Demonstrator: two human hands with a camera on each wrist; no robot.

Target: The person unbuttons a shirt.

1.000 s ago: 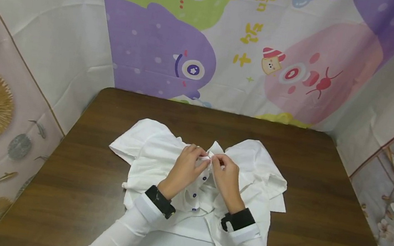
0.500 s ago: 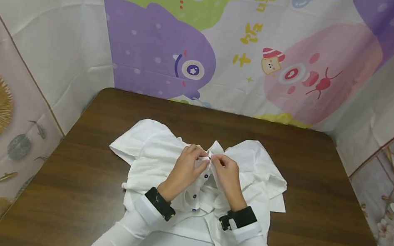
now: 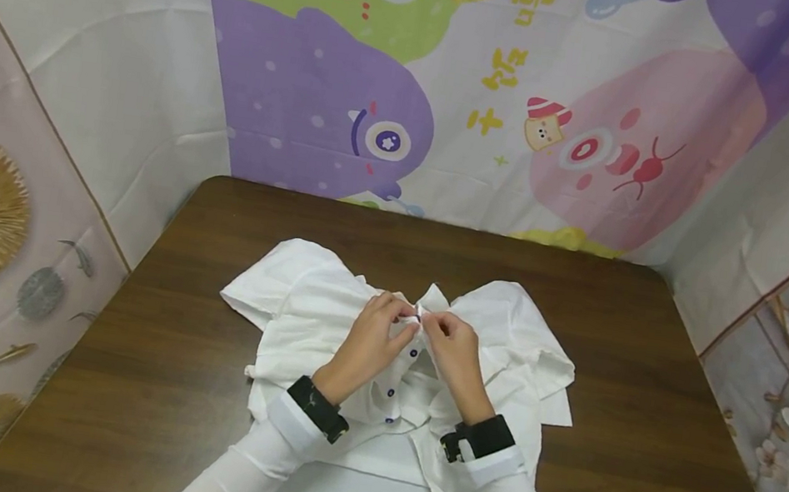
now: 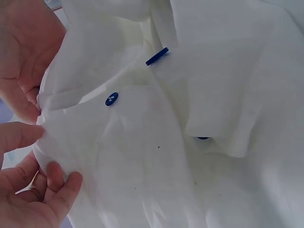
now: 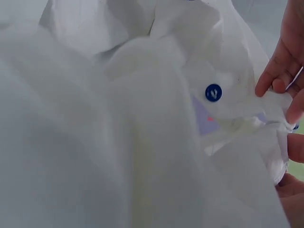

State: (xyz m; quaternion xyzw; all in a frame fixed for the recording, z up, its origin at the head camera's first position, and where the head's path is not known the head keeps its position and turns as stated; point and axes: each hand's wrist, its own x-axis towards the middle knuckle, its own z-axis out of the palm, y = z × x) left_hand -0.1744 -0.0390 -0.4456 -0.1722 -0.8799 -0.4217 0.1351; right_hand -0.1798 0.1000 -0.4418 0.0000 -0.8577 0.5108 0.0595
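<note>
A white short-sleeved shirt (image 3: 313, 310) lies spread on the table, its collar toward the far side. Near the collar, my left hand (image 3: 367, 343) pinches one front edge between thumb and fingers. Close against it, my right hand (image 3: 454, 359) pinches the placket cloth, and a small dark button (image 3: 418, 315) shows between the fingertips. Down the front run several more dark blue buttons, among them an upper button (image 3: 414, 353) and a lower button (image 3: 391, 393). The left wrist view shows a tilted button (image 4: 111, 99); the right wrist view has a button (image 5: 213, 92) facing the camera.
The brown wooden table (image 3: 649, 374) extends on both sides of the shirt. A cartoon-printed cloth (image 3: 480, 174) hangs behind its far edge. Patterned cloths also hang at the left and right. Each wrist wears a black strap, such as the left strap (image 3: 318, 408).
Both hands stay in nearly the same place at the collar with only slight finger movement. The dark button between the fingertips shows a little more plainly now.
</note>
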